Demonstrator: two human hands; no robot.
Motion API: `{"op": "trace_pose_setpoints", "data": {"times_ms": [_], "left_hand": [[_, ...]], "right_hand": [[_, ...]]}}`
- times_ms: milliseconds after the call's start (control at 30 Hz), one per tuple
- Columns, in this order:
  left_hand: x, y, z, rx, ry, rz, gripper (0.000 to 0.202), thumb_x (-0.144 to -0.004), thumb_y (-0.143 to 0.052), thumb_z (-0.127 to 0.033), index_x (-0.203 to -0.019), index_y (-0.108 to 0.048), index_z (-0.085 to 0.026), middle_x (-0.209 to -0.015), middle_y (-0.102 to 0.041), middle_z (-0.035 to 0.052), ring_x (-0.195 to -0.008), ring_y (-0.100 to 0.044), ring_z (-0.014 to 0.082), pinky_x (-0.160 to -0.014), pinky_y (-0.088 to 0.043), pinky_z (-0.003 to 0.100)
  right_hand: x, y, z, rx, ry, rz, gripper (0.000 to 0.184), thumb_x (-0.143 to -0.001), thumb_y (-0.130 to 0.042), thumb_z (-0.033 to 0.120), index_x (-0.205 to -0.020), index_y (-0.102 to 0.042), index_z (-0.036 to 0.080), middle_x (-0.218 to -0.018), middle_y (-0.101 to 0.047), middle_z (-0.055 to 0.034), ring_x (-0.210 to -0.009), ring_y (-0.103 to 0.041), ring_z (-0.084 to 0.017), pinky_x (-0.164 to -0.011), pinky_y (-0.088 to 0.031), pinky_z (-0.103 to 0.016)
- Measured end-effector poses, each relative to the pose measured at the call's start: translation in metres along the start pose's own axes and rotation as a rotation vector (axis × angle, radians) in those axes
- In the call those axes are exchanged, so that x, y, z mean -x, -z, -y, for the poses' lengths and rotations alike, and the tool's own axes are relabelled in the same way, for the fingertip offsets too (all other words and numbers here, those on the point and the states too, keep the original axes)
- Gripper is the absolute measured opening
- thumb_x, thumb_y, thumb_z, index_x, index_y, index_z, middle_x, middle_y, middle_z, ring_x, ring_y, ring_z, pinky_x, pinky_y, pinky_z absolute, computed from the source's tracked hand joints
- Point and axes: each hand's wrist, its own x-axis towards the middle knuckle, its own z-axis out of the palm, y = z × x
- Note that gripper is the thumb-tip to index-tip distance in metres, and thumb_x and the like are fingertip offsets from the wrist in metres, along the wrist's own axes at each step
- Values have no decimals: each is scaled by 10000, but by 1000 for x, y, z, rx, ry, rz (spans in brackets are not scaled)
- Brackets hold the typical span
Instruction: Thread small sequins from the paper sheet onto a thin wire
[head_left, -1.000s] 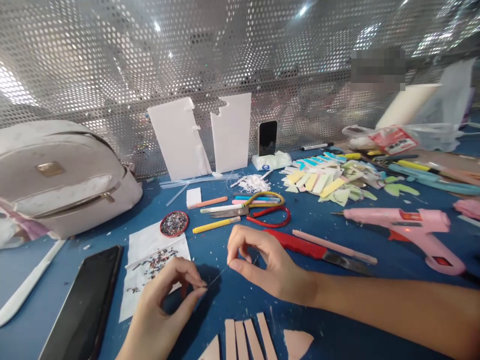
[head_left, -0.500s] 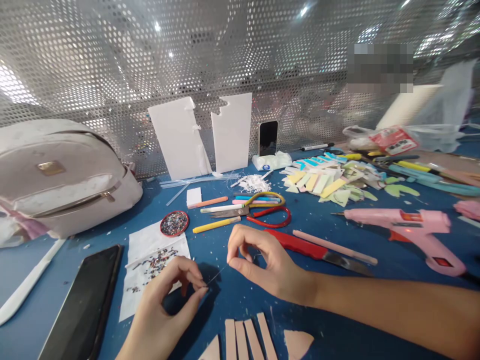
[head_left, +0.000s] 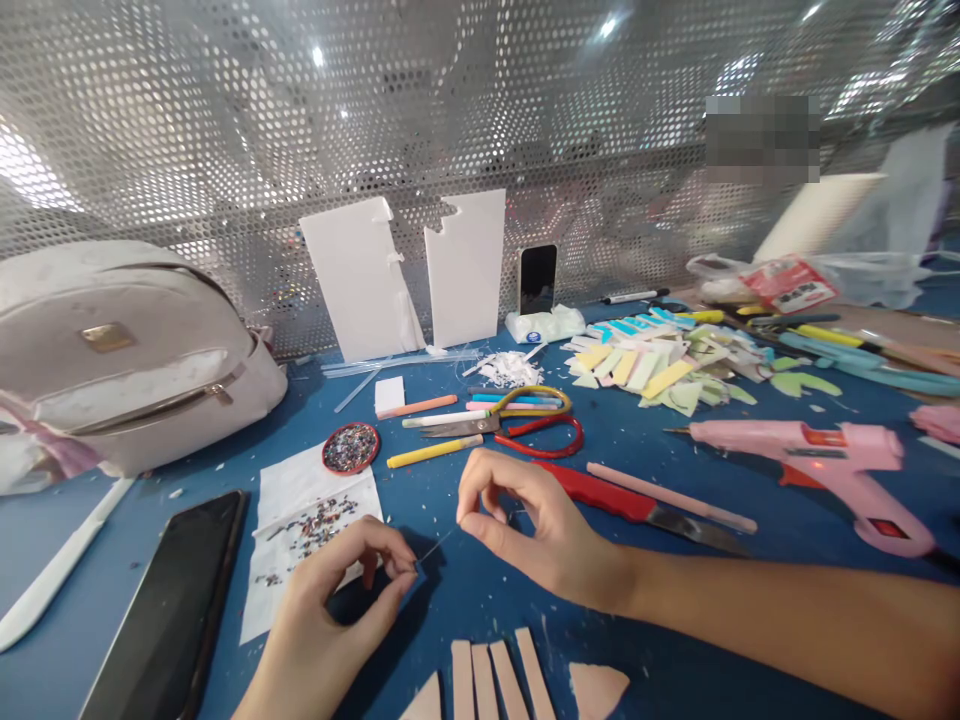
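A thin, clear thread (head_left: 438,546) runs taut between my two hands, low over the blue table. My left hand (head_left: 352,590) pinches its left end between thumb and fingertips; something tiny at those fingertips is too small to make out. The other end sits in the closed thumb and forefinger of my right hand (head_left: 525,530). Just behind my left hand, small dark and coloured beads (head_left: 319,525) lie scattered on a white paper sheet (head_left: 262,600). A round red-rimmed dish (head_left: 351,448) full of similar beads rests at the sheet's far edge.
Scissors (head_left: 517,430), markers (head_left: 435,450) and a red utility knife (head_left: 607,490) lie beyond my right hand. A pink glue gun (head_left: 810,450) is at right. At left are a phone (head_left: 165,610) and a backpack (head_left: 120,360). Pink strips (head_left: 487,680) lie in front.
Both hands keep their pinch on the thread and have hardly moved. The whole view has shifted very slightly.
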Motion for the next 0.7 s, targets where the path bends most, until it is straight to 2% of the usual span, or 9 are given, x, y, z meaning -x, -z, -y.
{"op": "trace_pose_setpoints", "data": {"times_ms": [267, 700], "left_hand": [[0, 1, -2, 112, 85, -60, 42, -785, -678, -195, -776, -668, -234, -750, -680, -1, -726, -609, 173, -655, -485, 269], [2, 3, -2, 99, 60, -78, 50, -771, -703, -192, -782, -670, -228, -732, -690, 10, -720, -643, 192, -641, -514, 290]], "right_hand": [[1, 0, -4, 9, -6, -30, 78, -917, -532, 202, -846, -559, 187, -819, -557, -18, -682, -457, -128, -598, -394, -264], [1, 1, -1, -3, 25, 0, 91, -915, -525, 183, -829, -553, 191, -803, -561, -20, -710, -486, -137, -591, -388, -273]]}}
